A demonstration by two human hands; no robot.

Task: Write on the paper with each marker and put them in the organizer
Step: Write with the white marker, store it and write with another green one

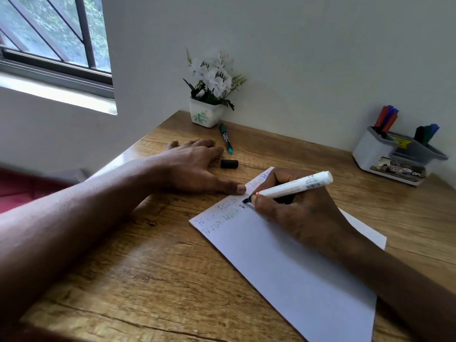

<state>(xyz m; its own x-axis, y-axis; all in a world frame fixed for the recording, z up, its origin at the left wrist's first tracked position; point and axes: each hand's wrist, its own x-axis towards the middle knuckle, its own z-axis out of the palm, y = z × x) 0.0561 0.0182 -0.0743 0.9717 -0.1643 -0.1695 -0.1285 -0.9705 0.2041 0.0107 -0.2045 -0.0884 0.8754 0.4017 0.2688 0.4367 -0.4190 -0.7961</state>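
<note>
Head camera looks down over the wooden desk (148, 267), and here's the right hand (293, 213) curled tight round a white marker (293, 186), thumb and fingers pinching it low on the barrel, its black tip down on the paper (283, 267) at the end of the second line of writing. The paper lies at a slant across the desk in front of the person, with words in blue, green and red running along its far edge. Over on the other side, the left hand (195, 166) lies flat on the desk just beside the sheet, fingers straight and spread, holding nothing, thumb tip pressing on the sheet's edge. Just past those fingers a black cap (229, 163) lies on its side on the wood, apart from the paper. Beyond the cap a green marker (226, 138) lies on the desk, its far end pointing at a small white flower pot (206, 116) that stands against the wall. Far right, by the wall, sits the white and grey organizer (375, 154): red and blue markers (387, 119) stand in its left compartment, darker markers (427, 134) in its right one, well apart from the paper
</note>
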